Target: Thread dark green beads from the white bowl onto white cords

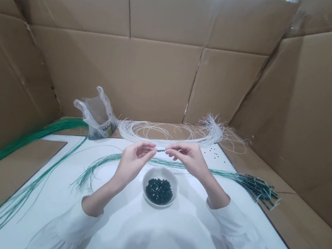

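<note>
Between my two hands a short row of dark green beads [160,151] is held level above the white table. My left hand [137,157] pinches its left end between thumb and fingers. At the right end, the fingertips of my right hand [186,157] are pinched together. The cord through the beads is too thin to make out clearly. Just below and nearer to me stands a white bowl [145,180] with many loose dark green beads [159,191] in it. Behind the bowl, a bundle of green cords [224,174] runs across the table, its right end dark with beads.
A coil of white cords [209,134] lies at the back. A plastic bag [99,115] stands at the back left, beside long green cords [22,147]. Several loose beads [215,154] are scattered at the back right. Cardboard walls [157,80] enclose the table.
</note>
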Available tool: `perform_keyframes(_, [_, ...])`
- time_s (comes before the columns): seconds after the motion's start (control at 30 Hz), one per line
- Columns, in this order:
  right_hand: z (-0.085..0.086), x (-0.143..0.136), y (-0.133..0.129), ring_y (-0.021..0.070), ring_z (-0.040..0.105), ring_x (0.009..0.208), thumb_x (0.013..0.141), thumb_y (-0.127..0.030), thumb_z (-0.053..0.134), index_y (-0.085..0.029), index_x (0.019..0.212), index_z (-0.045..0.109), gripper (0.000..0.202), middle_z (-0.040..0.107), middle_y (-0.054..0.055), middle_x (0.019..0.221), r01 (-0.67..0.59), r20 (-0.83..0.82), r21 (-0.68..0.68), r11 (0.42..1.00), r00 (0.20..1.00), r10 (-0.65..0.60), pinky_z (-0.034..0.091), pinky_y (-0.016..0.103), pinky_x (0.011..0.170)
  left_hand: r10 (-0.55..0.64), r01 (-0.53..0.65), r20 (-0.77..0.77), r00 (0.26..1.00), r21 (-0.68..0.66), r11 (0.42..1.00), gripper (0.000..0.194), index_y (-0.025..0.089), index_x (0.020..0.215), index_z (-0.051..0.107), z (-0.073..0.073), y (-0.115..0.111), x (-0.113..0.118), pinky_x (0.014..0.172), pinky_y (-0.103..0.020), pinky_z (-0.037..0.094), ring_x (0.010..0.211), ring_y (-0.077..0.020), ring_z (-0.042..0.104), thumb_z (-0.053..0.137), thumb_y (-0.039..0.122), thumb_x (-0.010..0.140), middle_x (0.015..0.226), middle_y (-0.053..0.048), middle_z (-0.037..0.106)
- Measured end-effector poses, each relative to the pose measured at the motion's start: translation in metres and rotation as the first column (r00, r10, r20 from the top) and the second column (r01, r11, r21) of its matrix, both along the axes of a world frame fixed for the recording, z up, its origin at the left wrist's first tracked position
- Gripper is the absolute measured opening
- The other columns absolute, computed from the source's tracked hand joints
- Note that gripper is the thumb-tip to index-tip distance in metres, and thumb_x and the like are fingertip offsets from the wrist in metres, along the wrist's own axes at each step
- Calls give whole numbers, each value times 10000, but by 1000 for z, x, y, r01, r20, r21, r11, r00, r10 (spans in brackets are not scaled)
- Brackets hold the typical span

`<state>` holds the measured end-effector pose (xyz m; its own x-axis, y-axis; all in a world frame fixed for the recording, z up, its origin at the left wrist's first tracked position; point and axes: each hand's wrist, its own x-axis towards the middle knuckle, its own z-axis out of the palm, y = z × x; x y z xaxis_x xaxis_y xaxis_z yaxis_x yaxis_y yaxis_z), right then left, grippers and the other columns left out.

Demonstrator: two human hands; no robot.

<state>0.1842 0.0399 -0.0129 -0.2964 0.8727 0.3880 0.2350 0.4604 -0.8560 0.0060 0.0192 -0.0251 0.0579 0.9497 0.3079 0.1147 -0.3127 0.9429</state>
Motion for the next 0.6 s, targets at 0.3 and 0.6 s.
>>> perform_keyframes(0.3, [0, -7, -8, 130, 590, 607, 746, -257, 561, -170, 695, 664, 143, 676, 24, 679, 54, 91, 138, 989, 994, -67, 448, 235, 558, -3, 15, -212, 977, 56, 998, 226, 174, 823, 700, -1, -3, 2, 773, -311, 494, 806, -211, 638, 594, 344, 718, 857, -48, 703])
perform_keyframes(0.6, [3, 3, -1, 128, 574, 549, 727, -259, 569, -167, 675, 663, 142, 667, 23, 639, 124, 89, 130, 984, 987, -136, 443, 240, 525, -119, 113, -361, 925, -39, 993, 365, 188, 953, 666, 5, 11, -17, 816, -356, 465, 908, -250, 604, 659, 349, 625, 989, -71, 668])
